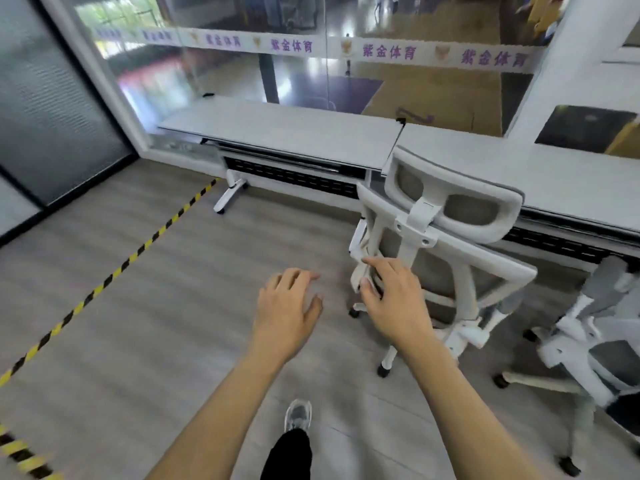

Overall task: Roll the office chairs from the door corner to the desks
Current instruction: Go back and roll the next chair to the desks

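Note:
A white office chair with grey mesh back and headrest (450, 216) stands facing the right-hand desk (540, 174), its back toward me. My right hand (394, 303) hovers at the chair's left side by its armrest (360, 251), fingers spread, holding nothing. My left hand (287, 306) floats over the floor to the left of the chair, fingers apart and empty. A second white chair (595, 327) sits at the right edge, partly cut off. A left desk (294, 129) stands along the glass wall with no chair in front of it.
Both white desks run along a glass wall with a purple-lettered band (388, 51). A yellow-black tape line (114, 275) crosses the grey wood floor on the left. A dark glass door panel (52, 109) stands at far left. My shoe (298, 415) shows at bottom centre.

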